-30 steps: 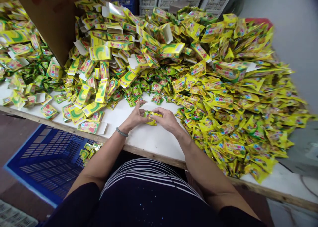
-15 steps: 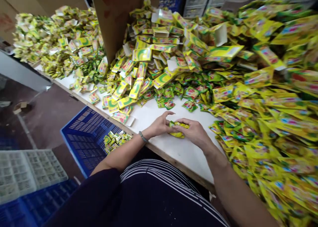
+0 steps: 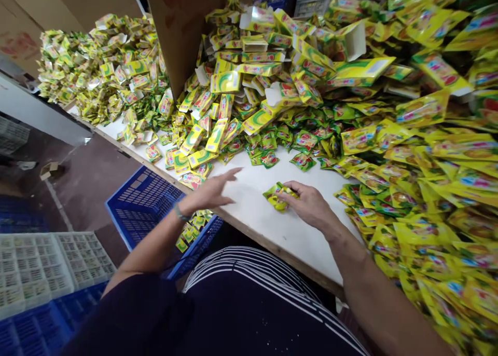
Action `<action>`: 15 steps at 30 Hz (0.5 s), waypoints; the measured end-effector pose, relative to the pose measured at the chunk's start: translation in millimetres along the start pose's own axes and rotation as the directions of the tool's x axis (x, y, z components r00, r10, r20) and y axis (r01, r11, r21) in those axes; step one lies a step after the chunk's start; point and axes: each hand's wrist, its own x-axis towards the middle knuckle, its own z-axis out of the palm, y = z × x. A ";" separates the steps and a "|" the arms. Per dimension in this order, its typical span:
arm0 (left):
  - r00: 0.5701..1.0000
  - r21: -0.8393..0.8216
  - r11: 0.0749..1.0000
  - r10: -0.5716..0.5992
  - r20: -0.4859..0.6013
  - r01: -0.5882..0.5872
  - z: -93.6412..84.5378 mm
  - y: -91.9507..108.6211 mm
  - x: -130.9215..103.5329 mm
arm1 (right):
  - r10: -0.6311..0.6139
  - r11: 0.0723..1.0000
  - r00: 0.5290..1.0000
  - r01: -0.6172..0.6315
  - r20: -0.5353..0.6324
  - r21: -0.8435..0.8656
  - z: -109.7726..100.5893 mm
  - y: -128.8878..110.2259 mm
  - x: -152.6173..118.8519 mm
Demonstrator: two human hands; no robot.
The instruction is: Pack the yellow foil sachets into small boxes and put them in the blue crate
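My right hand (image 3: 311, 203) grips a small yellow-green packet (image 3: 277, 196) just above the white tabletop (image 3: 252, 218). Whether one packet or more is in that hand I cannot tell. My left hand (image 3: 212, 190) holds nothing, thumb and fingers apart, over the table's front edge near several yellow cartons (image 3: 190, 159). Beyond both hands lie small green packets (image 3: 268, 159) with red fruit prints. Larger yellow pouches (image 3: 420, 195) are heaped to the right of my right hand.
A blue crate (image 3: 136, 200) below the table edge holds small yellow-green packs. A cardboard sheet (image 3: 175, 34) stands upright between two heaps of cartons. White crates (image 3: 50, 265) sit on blue ones at the lower left. A small open box (image 3: 50, 170) lies on the floor.
My left hand has let go of the packet and moved left, its fingers spreading. My right hand still holds on, staying nearly in place. The view has shifted slightly.
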 end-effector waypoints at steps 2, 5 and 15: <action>0.997 0.350 0.934 -0.075 0.014 0.065 -31.9 -20.5 -13.3 | 0.024 0.999 0.997 -0.021 -0.069 0.040 0.0 4.8 3.6; 0.981 0.632 0.765 -0.191 0.032 0.128 -58.9 -51.8 -14.8 | 0.053 0.985 0.997 -0.043 -0.057 0.168 4.5 12.3 9.5; 0.978 0.785 0.614 -0.199 0.060 0.077 -77.6 -72.2 -5.0 | 0.145 0.941 0.985 -0.109 -0.089 0.321 -3.2 24.3 16.5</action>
